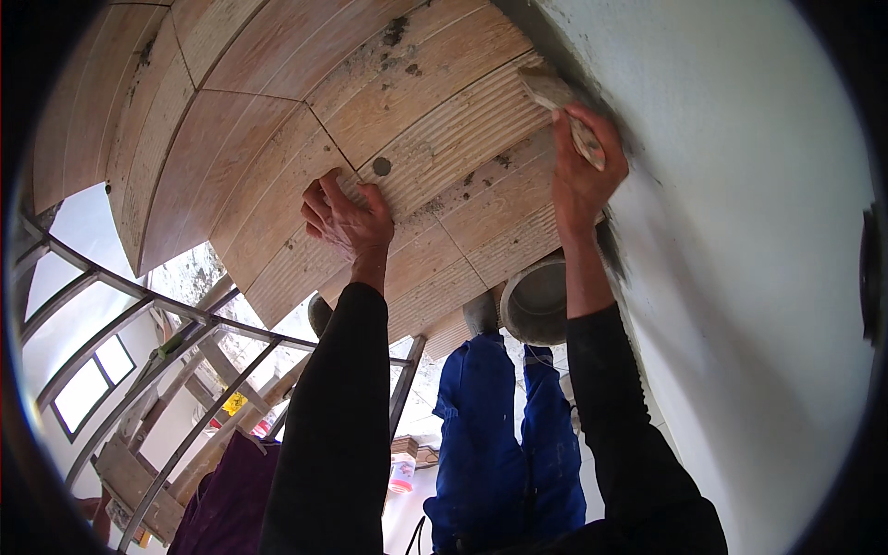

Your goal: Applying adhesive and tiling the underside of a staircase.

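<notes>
My left hand (349, 219) rests on the wood-patterned stair tiles (264, 176) with its fingers curled, close to a joint. Anything between those fingertips is hidden. A small dark round spot (381, 166) lies just beyond its thumb side. Farther right, my right hand (588, 176) is closed round a flat brush-like tool (546, 88) with a wide, grey-tan head. Its head touches or hovers over a ribbed tile strip (467, 125) by the wall; which one I cannot tell.
The white wall (740, 203) runs along the right. A grey bucket (536, 301) stands between my right forearm and my blue-trousered legs (481, 435). Curved metal railing (166, 301) borders the left. Dark crumbs of mortar (396, 30) dot the tiles.
</notes>
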Action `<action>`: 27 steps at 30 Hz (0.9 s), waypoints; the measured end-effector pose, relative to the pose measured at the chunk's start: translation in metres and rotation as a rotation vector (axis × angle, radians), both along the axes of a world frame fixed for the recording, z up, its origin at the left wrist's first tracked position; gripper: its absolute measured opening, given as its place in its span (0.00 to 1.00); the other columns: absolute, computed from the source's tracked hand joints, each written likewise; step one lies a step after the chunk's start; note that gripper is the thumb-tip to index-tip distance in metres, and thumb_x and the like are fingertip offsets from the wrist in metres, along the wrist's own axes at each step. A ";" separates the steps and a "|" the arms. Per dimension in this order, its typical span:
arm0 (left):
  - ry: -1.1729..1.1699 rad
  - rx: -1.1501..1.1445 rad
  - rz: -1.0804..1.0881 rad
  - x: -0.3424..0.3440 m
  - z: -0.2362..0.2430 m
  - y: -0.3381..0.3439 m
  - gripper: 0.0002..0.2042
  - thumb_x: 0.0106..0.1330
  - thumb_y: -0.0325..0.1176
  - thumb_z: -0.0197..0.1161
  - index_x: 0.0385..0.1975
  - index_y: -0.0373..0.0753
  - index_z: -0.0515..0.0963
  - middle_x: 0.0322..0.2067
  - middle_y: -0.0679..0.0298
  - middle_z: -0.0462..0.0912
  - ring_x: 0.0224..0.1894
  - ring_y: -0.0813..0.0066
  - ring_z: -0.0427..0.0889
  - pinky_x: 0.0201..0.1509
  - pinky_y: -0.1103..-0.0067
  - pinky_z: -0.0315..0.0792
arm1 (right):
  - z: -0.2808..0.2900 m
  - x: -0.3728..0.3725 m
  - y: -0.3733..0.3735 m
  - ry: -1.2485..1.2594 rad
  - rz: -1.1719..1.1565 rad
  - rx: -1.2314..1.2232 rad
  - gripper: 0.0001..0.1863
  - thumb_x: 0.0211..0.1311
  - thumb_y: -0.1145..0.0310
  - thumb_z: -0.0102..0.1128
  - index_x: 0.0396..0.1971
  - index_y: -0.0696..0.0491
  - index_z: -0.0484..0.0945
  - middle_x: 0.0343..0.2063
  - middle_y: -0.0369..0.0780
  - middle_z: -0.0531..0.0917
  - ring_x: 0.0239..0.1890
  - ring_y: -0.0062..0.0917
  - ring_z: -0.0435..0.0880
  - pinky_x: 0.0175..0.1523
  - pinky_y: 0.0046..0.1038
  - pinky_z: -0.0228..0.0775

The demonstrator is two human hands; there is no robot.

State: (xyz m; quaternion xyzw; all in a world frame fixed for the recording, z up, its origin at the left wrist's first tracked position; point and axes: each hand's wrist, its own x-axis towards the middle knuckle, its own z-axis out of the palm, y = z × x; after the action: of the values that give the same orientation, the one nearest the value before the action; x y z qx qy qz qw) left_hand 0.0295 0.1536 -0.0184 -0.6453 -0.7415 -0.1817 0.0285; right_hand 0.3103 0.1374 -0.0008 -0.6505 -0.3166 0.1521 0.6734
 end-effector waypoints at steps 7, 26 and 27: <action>-0.003 0.006 -0.005 -0.003 0.000 0.000 0.23 0.61 0.44 0.61 0.56 0.46 0.75 0.57 0.55 0.71 0.61 0.48 0.68 0.61 0.51 0.60 | 0.015 -0.008 0.002 -0.123 -0.040 -0.073 0.09 0.60 0.79 0.76 0.40 0.55 0.88 0.39 0.39 0.88 0.42 0.25 0.85 0.50 0.28 0.77; -0.008 -0.005 -0.005 0.001 -0.006 -0.003 0.22 0.62 0.45 0.61 0.56 0.46 0.75 0.58 0.56 0.71 0.62 0.49 0.68 0.62 0.51 0.61 | 0.015 -0.001 -0.022 -0.157 -0.059 -0.045 0.08 0.62 0.78 0.75 0.40 0.55 0.87 0.38 0.38 0.86 0.40 0.23 0.84 0.48 0.27 0.76; -0.011 0.000 -0.001 -0.002 -0.004 -0.001 0.22 0.62 0.45 0.61 0.56 0.46 0.75 0.58 0.56 0.71 0.62 0.50 0.68 0.62 0.51 0.60 | 0.016 -0.003 -0.020 -0.152 -0.061 -0.043 0.08 0.62 0.78 0.75 0.40 0.55 0.87 0.38 0.38 0.86 0.40 0.23 0.84 0.48 0.27 0.76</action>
State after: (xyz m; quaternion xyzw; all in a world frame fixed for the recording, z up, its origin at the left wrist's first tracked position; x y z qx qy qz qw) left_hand 0.0280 0.1522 -0.0221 -0.6446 -0.7413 -0.1855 0.0244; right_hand 0.3078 0.1177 0.0153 -0.6839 -0.3435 0.0883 0.6376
